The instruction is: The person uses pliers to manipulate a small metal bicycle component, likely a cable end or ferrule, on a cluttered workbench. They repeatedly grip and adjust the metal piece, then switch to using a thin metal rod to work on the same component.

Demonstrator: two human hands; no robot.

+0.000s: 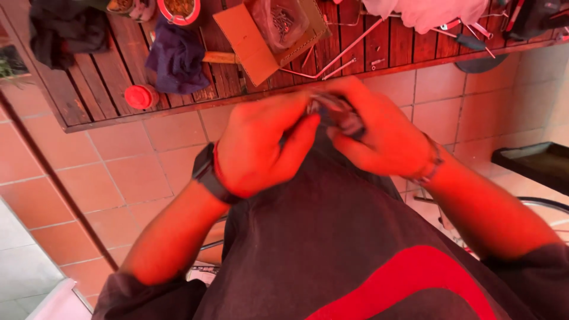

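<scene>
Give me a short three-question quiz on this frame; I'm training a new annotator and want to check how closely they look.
1. True or false: both hands are closed on one small dark metallic object.
2. Which wrist wears the dark watch? A) left B) right C) neither
3. Fill in: the red lid lies on the slatted wooden ____.

Key
1. True: the left hand and the right hand meet on the small metallic object, blurred, above the lap.
2. A: the dark watch is on the left wrist; the right wrist has a thin bracelet.
3. Table: the red lid sits near the edge of the wooden table, beside a dark blue cloth.
</scene>
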